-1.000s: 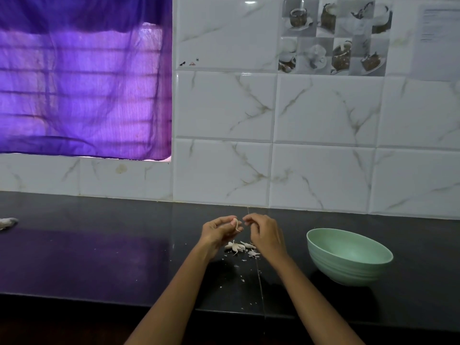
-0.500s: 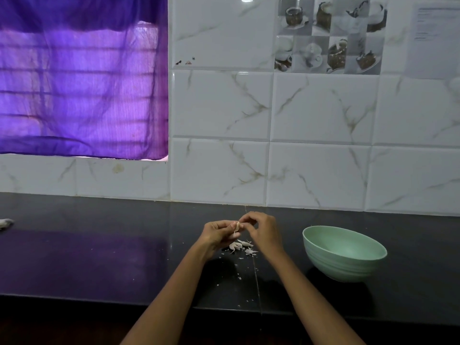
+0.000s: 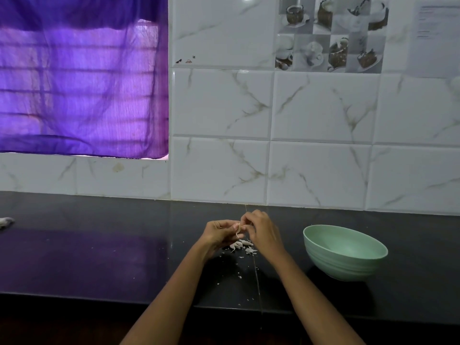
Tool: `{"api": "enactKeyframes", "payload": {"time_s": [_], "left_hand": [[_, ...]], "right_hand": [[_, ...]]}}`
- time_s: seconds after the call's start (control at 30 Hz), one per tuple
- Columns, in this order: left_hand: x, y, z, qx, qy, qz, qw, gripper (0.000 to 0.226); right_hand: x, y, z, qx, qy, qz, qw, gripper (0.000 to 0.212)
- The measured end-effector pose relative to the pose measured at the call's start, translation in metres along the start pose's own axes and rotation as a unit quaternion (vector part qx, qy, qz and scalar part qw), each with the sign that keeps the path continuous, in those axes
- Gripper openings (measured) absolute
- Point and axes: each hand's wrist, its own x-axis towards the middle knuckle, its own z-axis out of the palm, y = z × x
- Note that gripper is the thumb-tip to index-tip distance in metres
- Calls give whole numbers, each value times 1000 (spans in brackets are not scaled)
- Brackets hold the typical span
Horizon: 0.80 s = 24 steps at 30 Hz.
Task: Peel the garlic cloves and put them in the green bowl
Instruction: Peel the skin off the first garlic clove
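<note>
Head view, step in hand: peeling, by my judgement. Both hands met above the dark polished stone counter (image 3: 99, 257), just in front of the white marble-patterned wall tiles (image 3: 321, 170).
Left hand (image 3: 219, 234): fingers curled inward, thumb and fingertips pinching a small pale garlic clove (image 3: 238, 229); most of the clove was hidden by the fingers.
Right hand (image 3: 261, 231): fingers bent and bunched at the clove's top, apparently nipping a thin strip of skin that hung down from it; the exact contact was too small to make out.
Clove position: held in the air between the two hands, above the counter, not resting on it.
Discarded papery white garlic skins (image 3: 242, 246): a small heap lay on the counter directly beneath the hands, with finer flecks scattered toward the counter's front edge.
Pale green rounded plastic bowl (image 3: 344, 263): stood on the counter to the right of the right hand, near but apart from it; the inside that showed looked bare, though the near wall hid part of the bottom.
Other things: a sheer purple curtain (image 3: 82, 83) covered the window at left; a small pale object (image 3: 6, 222) lay at the far left counter edge, too cropped to identify.
Progress, judged: early or midway; skins had piled up, yet no clove showed in the bowl.
Next move, judged: strip the hanging skin free, check the clove is bare, then carry it right and drop it in the bowl.
</note>
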Motion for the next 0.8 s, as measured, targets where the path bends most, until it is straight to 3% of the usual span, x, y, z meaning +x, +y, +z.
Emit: {"api": "enactKeyframes", "payload": {"time_s": [0.23, 0.37, 0.43, 0.63, 0.8], "left_hand": [[4, 0, -3, 7, 52, 33, 998, 18], [6, -1, -4, -5, 55, 41, 998, 16], [7, 0, -4, -9, 52, 42, 998, 16], [7, -2, -3, 12, 49, 30, 998, 17], [3, -2, -1, 64, 31, 22, 997, 19]], "right_hand": [[-1, -2, 0, 5, -46, 10, 999, 2], [-1, 2, 3, 5, -30, 32, 999, 32], [0, 2, 1, 19, -5, 40, 999, 37], [0, -3, 3, 53, 14, -15, 998, 31], [0, -1, 3, 44, 4, -7, 999, 16]]}}
